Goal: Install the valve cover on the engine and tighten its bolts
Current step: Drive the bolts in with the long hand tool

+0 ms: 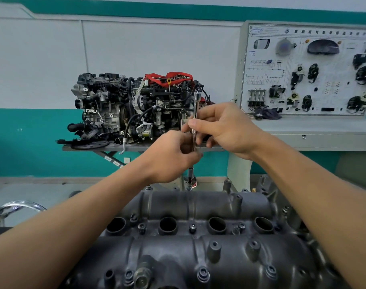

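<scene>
The valve cover (198,253) fills the foreground, dark grey and lying flat on the engine. Four round plug wells (168,224) run in a row across its middle. Small bolts (142,226) stand between the wells, and more of them line the near edge. Both bare forearms reach over the cover toward its far side.

Above that far rim, the two hands hold a long chrome driver (195,107) almost upright. The left hand (173,155) has its fingers curled round the lower part of the shaft. Just above it, the right hand (226,128) pinches the shaft between thumb and fingers. The driver's dark lower end (191,177) hangs below the left hand, right over a bolt on the rim (189,188). Whether it is seated on that bolt is too blurred to tell. The hands hide the middle of the shaft.

A curved chrome bar (17,205) shows at the left edge. Farther back, a second engine (107,105) with a red strap (169,77) on top sits on a grey lift table (88,148). To the right, a white training board (267,65) carrying black car parts stands against the teal and white wall.
</scene>
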{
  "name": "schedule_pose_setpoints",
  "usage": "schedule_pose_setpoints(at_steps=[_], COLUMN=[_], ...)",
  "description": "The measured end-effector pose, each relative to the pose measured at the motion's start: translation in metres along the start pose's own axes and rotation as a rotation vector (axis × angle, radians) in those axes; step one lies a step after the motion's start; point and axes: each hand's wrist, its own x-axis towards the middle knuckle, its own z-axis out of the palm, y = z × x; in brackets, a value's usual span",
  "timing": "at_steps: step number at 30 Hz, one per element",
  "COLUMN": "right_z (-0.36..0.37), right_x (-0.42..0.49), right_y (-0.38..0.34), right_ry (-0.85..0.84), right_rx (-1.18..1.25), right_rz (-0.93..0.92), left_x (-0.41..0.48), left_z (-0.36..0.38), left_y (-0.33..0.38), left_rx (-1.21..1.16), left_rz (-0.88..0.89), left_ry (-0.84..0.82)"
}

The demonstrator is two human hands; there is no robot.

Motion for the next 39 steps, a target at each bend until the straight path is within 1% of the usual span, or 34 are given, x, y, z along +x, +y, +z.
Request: schedule_pose_setpoints(at_steps=[2,4,7,9,10,11,13,15,16,18,20,22,24,25,26,28,30,31,33,34,36,38,39], right_z=[0.002,0.003,-0.002,-0.003,-0.001,0.000,0.003,0.005,0.004,0.001,0.000,0.002,0.005,0.005,0.005,0.002,0.000,0.000,0.004,0.006,0.009,0.008,0.006], right_x=[0.001,0.000,-0.001,-0.002,-0.002,-0.002,-0.001,-0.001,-0.001,0.000,-0.001,-0.002,-0.001,-0.001,-0.001,-0.001,-0.002,-0.003,-0.003,-0.002,-0.001,-0.001,-0.001], right_y=[0.003,0.003,-0.001,-0.003,-0.002,-0.001,0.002,0.003,0.002,0.000,-0.002,0.001,0.003,0.002,0.001,-0.001,-0.003,-0.002,0.000,0.002,0.005,0.005,0.003], right_ry=[0.113,0.153,0.018,-0.057,-0.052,-0.016,0.100,0.138,0.109,0.000,-0.064,0.007,0.128,0.149,0.133,0.035,-0.054,-0.060,0.010,0.068,0.155,0.144,0.102], right_rx=[-0.071,-0.075,0.052,0.036,0.010,-0.011,-0.055,-0.070,-0.032,0.071,0.057,-0.017,-0.060,-0.062,-0.043,0.039,0.057,0.029,-0.032,-0.056,-0.085,-0.061,-0.025], right_rz=[-0.010,0.001,0.045,0.023,0.003,-0.007,-0.009,0.000,0.011,0.032,0.014,-0.003,0.011,0.022,0.035,0.056,0.043,0.028,0.006,-0.002,-0.005,0.018,0.035], left_x=[0.000,0.000,0.001,0.001,0.001,0.000,-0.002,-0.002,-0.002,-0.002,-0.002,-0.002,-0.003,-0.002,-0.002,-0.001,0.000,0.000,0.000,0.000,-0.002,-0.001,0.000], left_z=[0.003,0.002,-0.001,0.000,0.001,0.002,0.004,0.002,0.000,-0.003,-0.004,0.000,0.003,0.003,0.002,-0.002,-0.004,-0.004,-0.002,0.000,0.003,0.003,0.002], left_y=[0.000,-0.001,-0.002,-0.002,-0.001,0.000,0.002,0.000,-0.001,-0.001,0.000,0.002,0.002,0.001,0.000,0.001,0.002,0.003,0.003,0.002,0.000,-0.002,-0.002], left_rx=[0.034,0.008,-0.036,-0.025,-0.020,-0.014,-0.006,-0.026,-0.029,-0.029,-0.029,-0.010,0.011,0.008,0.004,-0.021,-0.064,-0.084,-0.070,-0.038,-0.001,-0.029,-0.040], left_rz=[-0.005,-0.016,-0.019,-0.019,-0.022,-0.024,-0.009,-0.005,-0.006,-0.014,-0.017,-0.016,-0.013,-0.018,-0.028,-0.045,-0.052,-0.052,-0.047,-0.045,-0.043,-0.051,-0.056], left_ry=[0.068,0.117,0.017,-0.031,-0.032,-0.018,0.059,0.146,0.147,0.080,0.004,0.002,0.082,0.119,0.125,0.044,-0.047,-0.074,-0.091,-0.081,-0.009,0.068,0.065])
